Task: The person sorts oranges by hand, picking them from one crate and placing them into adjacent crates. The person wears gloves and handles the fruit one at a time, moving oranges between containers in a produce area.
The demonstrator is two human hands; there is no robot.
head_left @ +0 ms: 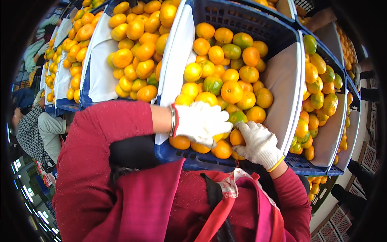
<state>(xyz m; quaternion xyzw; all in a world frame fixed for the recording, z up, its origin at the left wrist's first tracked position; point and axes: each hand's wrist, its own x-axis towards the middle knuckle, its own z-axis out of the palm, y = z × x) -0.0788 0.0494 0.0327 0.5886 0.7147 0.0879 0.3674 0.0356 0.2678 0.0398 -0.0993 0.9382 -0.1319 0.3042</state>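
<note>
Head view, one frame. Both hands wear white knit gloves and work inside the same blue plastic crate [225, 18], which is lined with white paper and holds a heap of mandarins [225, 80], orange to green-tinged.

Left hand [201, 121]: comes in from the left on a red sleeve, bare forearm, metal bangle at the wrist. It lies palm down on the fruit at the crate's near edge, fingers curled downward over the pile. What lies under the palm is covered, so whether it holds a fruit cannot be told.

Right hand [258, 143]: yellow-edged cuff, fingers closed around one orange mandarin [236, 137] at the near right corner of the crate, the fruit showing between thumb and forefinger.

Counts:
- gloved hands: 2
- crates with fruit clearly in view: 5, ranked side by side; a sixth at the top edge is cut off
- fruit in the working crate: roughly thirty visible on top; lower layers hidden

The neighbouring crate [90, 60] to the left holds riper, uniformly orange fruit; the one on the right [338, 129] holds more greenish fruit.

Hidden or unclear: the near rim of the working crate is partly covered by the sleeve and a red apron. Another person [40, 129] in a patterned top is at the far left, bent by the lens rim, hands not visible.
</note>
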